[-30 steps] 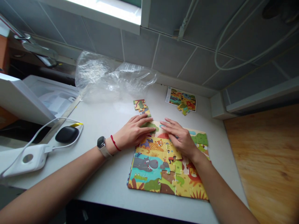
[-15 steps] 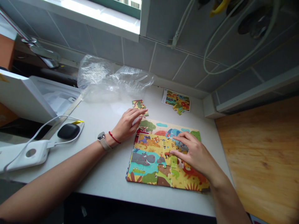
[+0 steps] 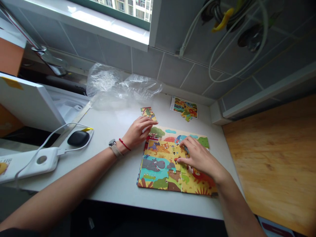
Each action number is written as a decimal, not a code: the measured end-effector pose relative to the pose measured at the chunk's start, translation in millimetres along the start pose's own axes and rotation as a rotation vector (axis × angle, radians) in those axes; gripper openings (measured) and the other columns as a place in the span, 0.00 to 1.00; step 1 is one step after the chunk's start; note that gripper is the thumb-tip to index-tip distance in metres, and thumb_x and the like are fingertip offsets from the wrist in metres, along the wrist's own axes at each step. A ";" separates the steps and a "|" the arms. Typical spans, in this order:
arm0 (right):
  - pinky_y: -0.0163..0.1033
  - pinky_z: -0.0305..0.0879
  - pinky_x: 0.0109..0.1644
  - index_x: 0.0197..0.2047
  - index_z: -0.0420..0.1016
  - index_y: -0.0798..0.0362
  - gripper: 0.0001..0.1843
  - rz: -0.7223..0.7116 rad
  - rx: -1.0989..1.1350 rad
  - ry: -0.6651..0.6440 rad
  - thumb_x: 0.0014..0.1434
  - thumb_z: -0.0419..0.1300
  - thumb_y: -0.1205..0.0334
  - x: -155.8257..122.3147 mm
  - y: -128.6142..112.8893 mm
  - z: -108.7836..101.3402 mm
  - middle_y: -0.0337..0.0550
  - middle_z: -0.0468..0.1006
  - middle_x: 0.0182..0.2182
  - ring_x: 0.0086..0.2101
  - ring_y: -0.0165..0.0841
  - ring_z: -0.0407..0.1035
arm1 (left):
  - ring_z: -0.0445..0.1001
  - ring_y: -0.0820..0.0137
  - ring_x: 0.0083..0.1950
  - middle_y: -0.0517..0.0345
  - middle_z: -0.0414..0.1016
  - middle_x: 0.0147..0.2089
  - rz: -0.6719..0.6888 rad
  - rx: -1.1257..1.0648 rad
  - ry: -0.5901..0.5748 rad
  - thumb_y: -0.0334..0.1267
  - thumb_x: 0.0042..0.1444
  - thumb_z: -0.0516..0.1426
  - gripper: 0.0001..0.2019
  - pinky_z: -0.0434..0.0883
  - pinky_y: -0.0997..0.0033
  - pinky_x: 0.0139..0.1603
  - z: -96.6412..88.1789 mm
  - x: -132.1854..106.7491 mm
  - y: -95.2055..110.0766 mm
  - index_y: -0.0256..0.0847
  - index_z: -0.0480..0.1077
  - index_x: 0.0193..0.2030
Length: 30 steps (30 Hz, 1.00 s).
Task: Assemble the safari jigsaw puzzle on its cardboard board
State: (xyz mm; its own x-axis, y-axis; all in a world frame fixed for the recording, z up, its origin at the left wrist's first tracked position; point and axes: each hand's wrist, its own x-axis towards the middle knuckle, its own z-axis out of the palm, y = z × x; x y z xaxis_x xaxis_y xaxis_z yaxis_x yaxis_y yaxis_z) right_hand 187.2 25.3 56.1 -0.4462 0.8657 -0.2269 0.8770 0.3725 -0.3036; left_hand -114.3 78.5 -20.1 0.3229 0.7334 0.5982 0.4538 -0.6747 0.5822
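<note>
Shifted leftward to the far corner of the multicoloured rectangular cardboard jigsaw [image 3: 158, 164] on the white surface [image 3: 118, 184], the bare left hand [image 3: 138, 131] curls loosely; the right hand [image 3: 199, 158] spreads over its middle, thumb parted; sideways pressure could unseat its joins.

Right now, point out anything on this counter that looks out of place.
A loose puzzle piece lies away from the puzzle, overlapping the lower edge of the picture card and hiding some of it.

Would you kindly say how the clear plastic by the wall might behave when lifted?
The clear plastic would probably flop, as it looks crumpled and creased. Being thin, see-through film, it is likely light. Its uneven folds make rolling unlikely.
</note>
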 end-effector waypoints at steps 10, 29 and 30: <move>0.38 0.66 0.37 0.59 0.74 0.47 0.21 -0.085 0.641 -0.038 0.64 0.67 0.56 20.0 -6.6 -11.4 0.39 0.75 0.37 0.32 0.32 0.67 | 0.78 0.61 0.53 0.48 0.82 0.50 0.034 -0.054 -0.024 0.29 0.71 0.54 0.11 0.79 0.54 0.54 -0.2 -1.8 10.0 0.40 0.76 0.54; 0.33 0.63 0.20 0.40 0.68 0.48 0.26 0.187 1.069 0.047 0.52 0.74 0.42 64.8 -53.2 46.8 0.33 0.76 0.27 0.19 0.29 0.70 | 0.74 0.55 0.62 0.46 0.79 0.59 0.016 -0.073 -0.281 0.49 0.66 0.65 0.24 0.73 0.49 0.64 -37.0 -34.6 12.6 0.44 0.71 0.64; 0.33 0.64 0.20 0.40 0.68 0.48 0.26 0.192 1.076 0.043 0.52 0.74 0.41 65.2 -53.8 46.2 0.33 0.76 0.26 0.19 0.29 0.70 | 0.74 0.55 0.63 0.45 0.78 0.61 0.029 -0.087 -0.295 0.49 0.65 0.66 0.25 0.73 0.48 0.64 -36.2 -34.9 13.0 0.44 0.71 0.65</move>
State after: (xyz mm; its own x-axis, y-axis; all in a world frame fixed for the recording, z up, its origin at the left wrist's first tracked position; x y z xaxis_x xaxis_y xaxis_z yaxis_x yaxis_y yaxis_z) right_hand 102.6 46.2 14.9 -0.2933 0.8970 -0.3307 0.3069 -0.2393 -0.9212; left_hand -149.7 41.1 -13.5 0.5675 0.6980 0.4367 0.3721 -0.6906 0.6202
